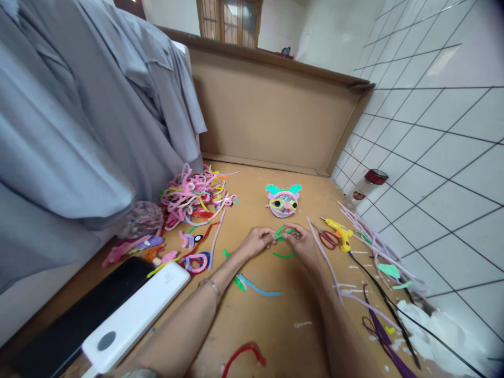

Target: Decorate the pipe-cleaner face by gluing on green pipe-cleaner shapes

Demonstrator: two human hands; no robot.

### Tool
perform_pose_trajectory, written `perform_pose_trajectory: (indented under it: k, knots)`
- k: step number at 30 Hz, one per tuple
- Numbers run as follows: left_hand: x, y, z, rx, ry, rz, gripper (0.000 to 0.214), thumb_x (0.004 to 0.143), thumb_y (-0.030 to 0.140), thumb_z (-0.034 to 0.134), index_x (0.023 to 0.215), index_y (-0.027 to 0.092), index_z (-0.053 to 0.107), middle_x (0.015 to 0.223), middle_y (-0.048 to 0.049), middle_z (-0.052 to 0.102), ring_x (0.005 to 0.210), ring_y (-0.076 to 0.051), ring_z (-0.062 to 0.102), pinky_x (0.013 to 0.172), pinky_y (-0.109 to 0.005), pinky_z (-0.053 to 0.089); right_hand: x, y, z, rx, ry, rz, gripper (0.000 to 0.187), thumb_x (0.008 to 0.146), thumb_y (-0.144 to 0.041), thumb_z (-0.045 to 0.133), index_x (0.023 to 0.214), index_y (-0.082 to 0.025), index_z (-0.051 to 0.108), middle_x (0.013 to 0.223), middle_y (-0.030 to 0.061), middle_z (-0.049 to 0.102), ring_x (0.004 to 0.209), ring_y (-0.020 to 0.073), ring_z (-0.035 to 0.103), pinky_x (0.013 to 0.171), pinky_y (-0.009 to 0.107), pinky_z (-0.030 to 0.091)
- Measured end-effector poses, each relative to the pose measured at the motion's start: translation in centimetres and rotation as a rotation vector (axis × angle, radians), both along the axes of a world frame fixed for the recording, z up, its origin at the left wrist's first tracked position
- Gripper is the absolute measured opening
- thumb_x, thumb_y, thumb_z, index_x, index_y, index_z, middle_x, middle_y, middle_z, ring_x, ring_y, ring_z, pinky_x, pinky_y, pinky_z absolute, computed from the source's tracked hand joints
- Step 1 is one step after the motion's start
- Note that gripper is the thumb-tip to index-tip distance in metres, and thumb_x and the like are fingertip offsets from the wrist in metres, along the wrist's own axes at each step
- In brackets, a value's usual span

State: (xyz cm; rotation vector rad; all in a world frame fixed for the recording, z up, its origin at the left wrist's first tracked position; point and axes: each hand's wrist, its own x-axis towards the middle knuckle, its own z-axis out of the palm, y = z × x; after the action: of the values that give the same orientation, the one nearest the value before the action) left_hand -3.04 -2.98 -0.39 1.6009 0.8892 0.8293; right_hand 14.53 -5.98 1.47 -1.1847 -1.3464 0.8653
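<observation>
My left hand [258, 240] and my right hand [302, 242] meet over the brown tabletop [271, 320], both pinched on a short green pipe cleaner [281, 232] held between them. Another green piece [284, 255] lies just below the hands. A small pink pipe-cleaner face with teal ears and yellow-ringed eyes [283, 201] sits a little beyond the hands. A metal bangle [213, 287] is on my left wrist.
A heap of pink and mixed pipe cleaners [196, 195] lies at the left. Red-handled scissors [326, 237] and a yellow glue gun [340, 233] lie right of the hands, lilac stems [374, 244] beyond. A white power bank [137, 315] and dark phone [79, 320] sit near-left. Grey cloth [79, 121] hangs left.
</observation>
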Motion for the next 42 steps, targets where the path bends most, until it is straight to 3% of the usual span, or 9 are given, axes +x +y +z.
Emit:
perform_pose_trajectory:
  k: [4,9,15,18,22,26,30,36,42]
  knots:
    - [0.1,0.2,-0.4,-0.008,-0.016,0.016,0.036,0.08,0.046,0.054,0.085,0.012,0.067,0.055,0.0022,0.055,0.05,-0.009,0.046,0.053,-0.021,0.035,-0.4,0.0,-0.2,-0.106,0.183,-0.011,0.033,0.058,-0.034,0.08,0.086,-0.019,0.067,0.071,0.0015,0.069,0.061,0.0147,0.061,0.06,0.028,0.05]
    - [0.4,0.2,-0.2,-0.084,-0.114,0.031,0.032,0.077,0.04,0.061,0.09,0.012,0.064,0.069,-0.0017,0.065,0.05,-0.007,0.049,0.054,-0.021,0.038,0.0,0.4,-0.4,-0.1,0.32,-0.136,0.046,0.051,-0.039,0.084,0.088,-0.02,0.064,0.067,-0.0024,0.065,0.051,0.0114,0.059,0.053,0.026,0.05]
    - [0.6,0.1,-0.3,-0.103,-0.105,0.042,0.026,0.078,0.031,0.058,0.095,0.012,0.062,0.075,-0.0022,0.067,0.05,-0.007,0.049,0.054,-0.02,0.039,-0.1,0.5,-0.3,-0.095,0.341,-0.159,0.049,0.051,-0.038,0.085,0.09,-0.019,0.062,0.067,-0.0039,0.064,0.05,0.0112,0.06,0.052,0.027,0.051]
    - [0.7,0.0,-0.3,-0.033,-0.061,0.035,0.025,0.078,0.024,0.052,0.097,0.014,0.063,0.075,-0.0011,0.066,0.055,-0.009,0.05,0.058,-0.021,0.04,-0.6,0.5,-0.4,-0.08,0.344,-0.172,0.047,0.051,-0.038,0.084,0.088,-0.019,0.062,0.069,-0.0023,0.065,0.054,0.0125,0.062,0.053,0.028,0.053]
    - [0.7,-0.2,0.5,0.161,0.081,0.041,0.024,0.077,0.018,0.042,0.085,0.016,0.065,0.072,0.0005,0.063,0.069,-0.013,0.053,0.07,-0.024,0.042,-0.9,0.5,-0.6,-0.077,0.356,-0.194,0.045,0.051,-0.037,0.083,0.087,-0.019,0.062,0.069,-0.0017,0.066,0.055,0.0132,0.062,0.055,0.03,0.054]
    - [0.7,-0.9,1.5,0.265,0.152,0.045,0.026,0.085,0.028,0.039,0.076,0.017,0.062,0.076,-0.0005,0.062,0.074,-0.015,0.053,0.071,-0.024,0.041,-0.9,0.5,-0.5,-0.064,0.353,-0.196,0.044,0.052,-0.036,0.082,0.088,-0.019,0.062,0.07,-0.0017,0.065,0.056,0.0143,0.064,0.055,0.03,0.054]
    - [1.0,-1.0,1.2,0.273,0.155,0.096,0.04,0.092,0.041,0.036,0.072,0.016,0.06,0.067,0.0,0.058,0.068,-0.014,0.051,0.069,-0.025,0.041,-0.9,0.5,-0.5,-0.042,0.349,-0.208,0.043,0.053,-0.036,0.082,0.087,-0.019,0.062,0.068,-0.0027,0.064,0.054,0.0141,0.064,0.053,0.03,0.054]
    - [1.2,-0.2,-0.1,0.235,0.077,0.155,0.029,0.088,0.032,0.045,0.096,0.017,0.068,0.087,-0.0035,0.071,0.082,-0.016,0.062,0.078,-0.026,0.046,-0.8,0.6,-0.6,0.001,0.376,-0.259,0.039,0.054,-0.035,0.081,0.084,-0.019,0.062,0.068,-0.0038,0.063,0.051,0.0108,0.061,0.054,0.028,0.054]
    - [1.1,-0.9,0.4,0.289,0.192,0.14,0.029,0.089,0.03,0.046,0.089,0.018,0.072,0.089,-0.0031,0.073,0.082,-0.016,0.063,0.078,-0.025,0.046,-0.7,0.8,-1.0,0.038,0.379,-0.306,0.038,0.054,-0.034,0.081,0.083,-0.019,0.061,0.066,-0.0038,0.063,0.051,0.011,0.061,0.054,0.028,0.054]
